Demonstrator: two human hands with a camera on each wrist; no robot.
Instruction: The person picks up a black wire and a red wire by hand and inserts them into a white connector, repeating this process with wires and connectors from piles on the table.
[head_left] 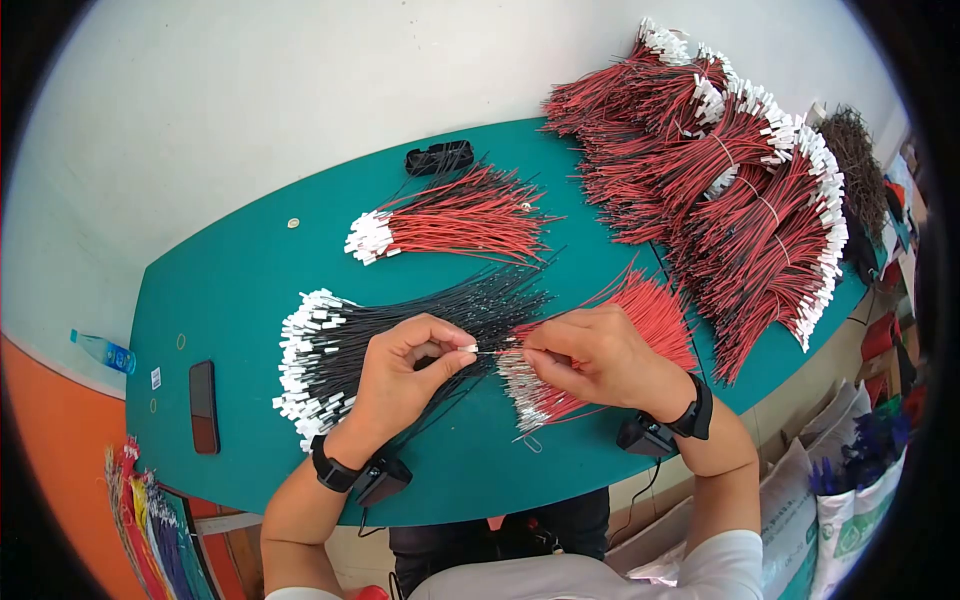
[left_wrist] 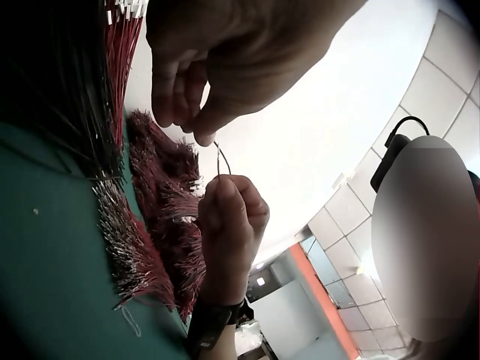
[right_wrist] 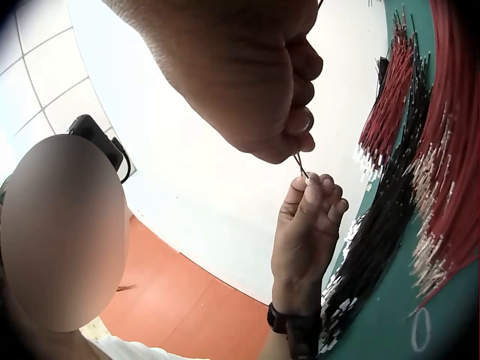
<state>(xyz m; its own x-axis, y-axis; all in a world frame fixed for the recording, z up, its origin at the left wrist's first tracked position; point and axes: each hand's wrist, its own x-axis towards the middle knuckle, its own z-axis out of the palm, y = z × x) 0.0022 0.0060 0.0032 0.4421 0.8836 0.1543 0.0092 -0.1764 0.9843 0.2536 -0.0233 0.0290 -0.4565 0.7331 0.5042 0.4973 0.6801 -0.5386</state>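
Observation:
In the head view my left hand pinches a small white connector between thumb and forefinger. Facing it, my right hand pinches thin wire that spans the short gap to the connector. Two fine strands, one dark, show between the fingertips in the left wrist view. Below the left hand lies a bundle of black wires with white connectors on their left ends. A pile of red wires with silvery tips lies under the right hand.
Behind lies a red-and-black wire bundle with white connectors, and a black case. Large tied red-and-black bundles are heaped at the right. A phone and a bottle are at the left of the green table.

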